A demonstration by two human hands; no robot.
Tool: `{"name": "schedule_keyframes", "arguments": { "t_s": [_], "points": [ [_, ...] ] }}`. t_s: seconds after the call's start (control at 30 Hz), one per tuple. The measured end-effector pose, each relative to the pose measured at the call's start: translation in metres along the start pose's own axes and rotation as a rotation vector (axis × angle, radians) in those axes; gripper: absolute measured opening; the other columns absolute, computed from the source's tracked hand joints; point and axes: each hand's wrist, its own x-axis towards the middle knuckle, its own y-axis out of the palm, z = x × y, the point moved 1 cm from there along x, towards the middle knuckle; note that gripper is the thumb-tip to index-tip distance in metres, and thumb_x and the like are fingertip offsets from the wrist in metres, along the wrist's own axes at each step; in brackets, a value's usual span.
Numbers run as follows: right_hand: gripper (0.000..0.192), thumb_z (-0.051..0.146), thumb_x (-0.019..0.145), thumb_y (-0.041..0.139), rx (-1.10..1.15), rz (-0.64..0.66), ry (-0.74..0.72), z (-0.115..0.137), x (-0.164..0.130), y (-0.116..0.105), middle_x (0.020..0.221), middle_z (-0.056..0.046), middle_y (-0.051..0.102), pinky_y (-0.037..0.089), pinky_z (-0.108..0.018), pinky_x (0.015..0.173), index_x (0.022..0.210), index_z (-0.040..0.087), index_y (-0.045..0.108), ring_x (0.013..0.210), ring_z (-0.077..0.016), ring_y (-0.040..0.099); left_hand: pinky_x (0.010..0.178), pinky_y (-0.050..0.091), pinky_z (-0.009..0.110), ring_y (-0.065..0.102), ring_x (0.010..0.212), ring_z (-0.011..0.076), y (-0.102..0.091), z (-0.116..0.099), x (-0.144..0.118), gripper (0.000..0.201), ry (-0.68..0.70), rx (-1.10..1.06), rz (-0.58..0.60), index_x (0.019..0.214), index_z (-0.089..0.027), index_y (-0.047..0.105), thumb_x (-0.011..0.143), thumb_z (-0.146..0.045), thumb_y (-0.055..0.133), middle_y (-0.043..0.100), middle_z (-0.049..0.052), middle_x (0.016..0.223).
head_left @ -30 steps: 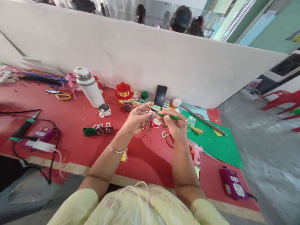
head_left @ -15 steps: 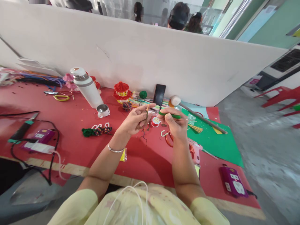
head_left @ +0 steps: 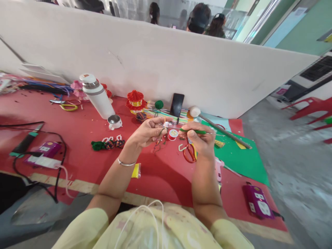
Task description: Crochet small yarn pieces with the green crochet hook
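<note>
Green-handled thin hook tool (head_left: 195, 131): pinched in the right hand (head_left: 201, 141), lying nearly level above the worktop, handle end pointing toward the left hand
Left hand (head_left: 147, 133): fingers closed in a pinch on a small bundle of dark and green threads (head_left: 158, 140) whose loose ends hang down over the red felt worktop (head_left: 85, 131)
Head view, around the hands: small red thread spool (head_left: 173, 134) on the worktop between both hands; red-handled scissors (head_left: 189, 154) just under the right hand; green felt sheet (head_left: 238, 157) to the right
How to do it well, as a judgement: keep the thread pinch tight and steady, guide the tool with small wrist turns, hold the hanging ends clear of the spool and scissors so they do not snag
</note>
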Motion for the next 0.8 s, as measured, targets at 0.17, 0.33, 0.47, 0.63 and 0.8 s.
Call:
{"name": "schedule_keyframes", "arguments": {
  "t_s": [0.17, 0.33, 0.47, 0.63, 0.8],
  "points": [
    [0.016, 0.042, 0.090, 0.076, 0.099, -0.122, 0.015, -0.006, 0.002, -0.007, 0.070, 0.000, 0.076, 0.058, -0.025, 0.050, 0.092, 0.027, 0.082, 0.058, -0.0138, 0.071, 0.042, 0.026, 0.019, 0.030, 0.040, 0.0031, 0.000, 0.001, 0.000, 0.073, 0.004, -0.034, 0.082, 0.128, -0.012, 0.073, 0.065, -0.041, 0.096, 0.041, -0.010, 0.045],
    [0.027, 0.054, 0.086, 0.077, 0.106, -0.245, 0.069, -0.009, 0.005, -0.008, 0.064, 0.001, 0.073, 0.052, -0.025, 0.042, 0.087, 0.027, 0.079, 0.049, -0.0131, 0.065, 0.041, 0.030, 0.017, 0.041, 0.044, 0.0029, 0.006, 0.004, 0.003, 0.055, 0.055, 0.181, -0.146, 0.116, -0.015, 0.077, 0.068, -0.033, 0.094, 0.060, -0.003, 0.061],
    [0.025, 0.049, 0.088, 0.076, -0.006, -0.232, 0.125, -0.008, 0.003, 0.004, 0.074, -0.001, 0.078, 0.058, -0.028, 0.050, 0.098, 0.027, 0.081, 0.059, -0.0150, 0.071, 0.042, 0.033, 0.015, 0.045, 0.048, 0.0018, 0.015, 0.003, 0.004, 0.033, 0.135, 0.251, -0.334, 0.102, -0.014, 0.079, 0.076, -0.034, 0.087, 0.064, -0.001, 0.072],
    [0.025, 0.048, 0.094, 0.070, -0.003, -0.233, 0.108, -0.006, 0.001, 0.015, 0.085, -0.001, 0.080, 0.057, -0.027, 0.051, 0.108, 0.029, 0.079, 0.065, -0.0143, 0.072, 0.041, 0.031, 0.018, 0.048, 0.049, 0.0052, 0.018, 0.005, 0.002, 0.029, 0.148, 0.107, -0.369, 0.089, -0.015, 0.078, 0.081, -0.043, 0.079, 0.059, -0.001, 0.064],
    [0.026, 0.048, 0.100, 0.059, 0.084, -0.258, 0.084, 0.004, -0.004, 0.019, 0.099, -0.003, 0.080, 0.059, -0.027, 0.054, 0.111, 0.030, 0.074, 0.077, -0.0163, 0.076, 0.044, 0.028, 0.019, 0.040, 0.047, 0.0033, 0.020, 0.006, -0.003, 0.027, 0.192, 0.125, -0.317, 0.087, -0.015, 0.080, 0.071, -0.035, 0.089, 0.058, -0.002, 0.060]
  ]
}}
